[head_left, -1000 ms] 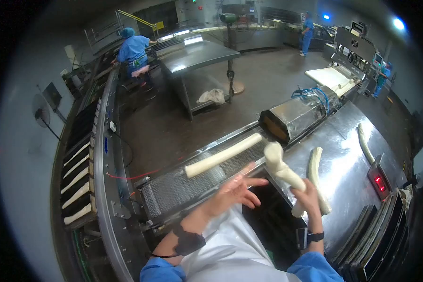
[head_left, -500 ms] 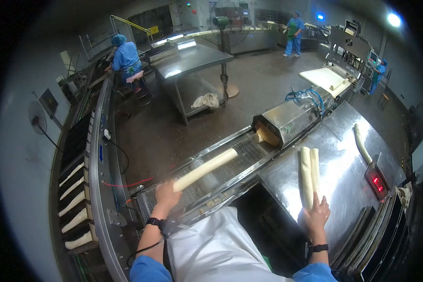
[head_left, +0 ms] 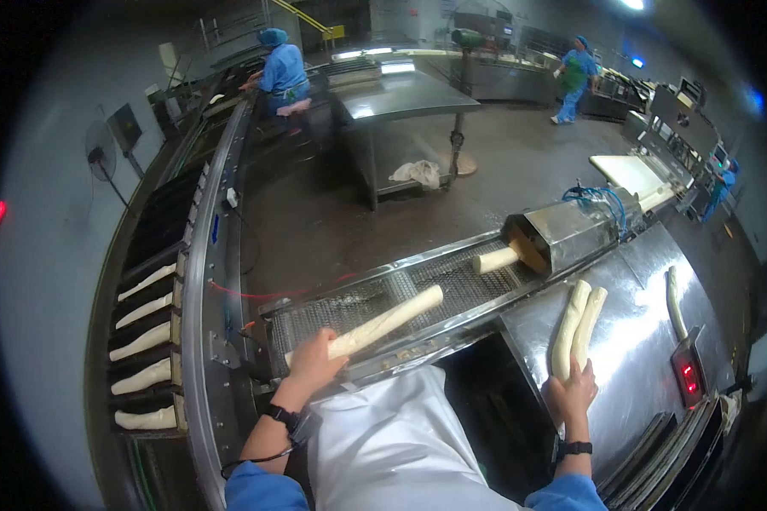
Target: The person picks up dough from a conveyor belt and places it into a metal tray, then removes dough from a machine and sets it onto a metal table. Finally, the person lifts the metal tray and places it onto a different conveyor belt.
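A long pale dough roll lies slantwise over the mesh conveyor. My left hand is closed around it close to its near end, and a short tip shows past the hand. On the steel table to the right, two dough rolls lie side by side, a left roll and a right roll. My right hand grips their near ends, which its fingers partly hide. Another dough roll sticks out of the metal housing on the conveyor.
A scale with a red display stands at the right, with a thin dough strip behind it. Dark trays are stacked below. Along the left runs a line with dough pieces in dark moulds. Co-workers stand farther off.
The view has turned left. More of the dough roll shows outside the housing. My left hand's roll sits nearer the conveyor's front edge, and my right hand now covers both rolls' ends.
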Available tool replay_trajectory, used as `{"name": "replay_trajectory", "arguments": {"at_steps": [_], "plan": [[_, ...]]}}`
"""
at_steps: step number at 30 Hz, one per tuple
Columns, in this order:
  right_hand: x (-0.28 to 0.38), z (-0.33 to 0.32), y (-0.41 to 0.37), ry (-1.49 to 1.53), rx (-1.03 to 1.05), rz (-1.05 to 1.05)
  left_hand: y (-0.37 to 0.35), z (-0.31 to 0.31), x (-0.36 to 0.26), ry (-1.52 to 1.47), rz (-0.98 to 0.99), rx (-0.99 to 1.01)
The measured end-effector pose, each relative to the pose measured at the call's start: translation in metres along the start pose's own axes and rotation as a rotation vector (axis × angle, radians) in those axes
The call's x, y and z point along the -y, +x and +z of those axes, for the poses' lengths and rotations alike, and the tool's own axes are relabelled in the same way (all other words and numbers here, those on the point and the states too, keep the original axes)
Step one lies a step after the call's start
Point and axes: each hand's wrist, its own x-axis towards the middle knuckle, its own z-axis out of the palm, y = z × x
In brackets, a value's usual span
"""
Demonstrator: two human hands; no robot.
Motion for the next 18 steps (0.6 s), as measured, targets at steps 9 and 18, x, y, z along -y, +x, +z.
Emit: {"name": "replay_trajectory", "arguments": {"at_steps": [9,18], "plan": [[0.003,-0.003,-0.017,-0.069,-0.039,0.062,-0.043,-0.019,0.050,0.291,-0.039,-0.127],[0.026,0.003,-0.013,-0.123,-0.025,0.127,-0.070,-0.001,0.046,-1.212,-0.426,0.210]]}}
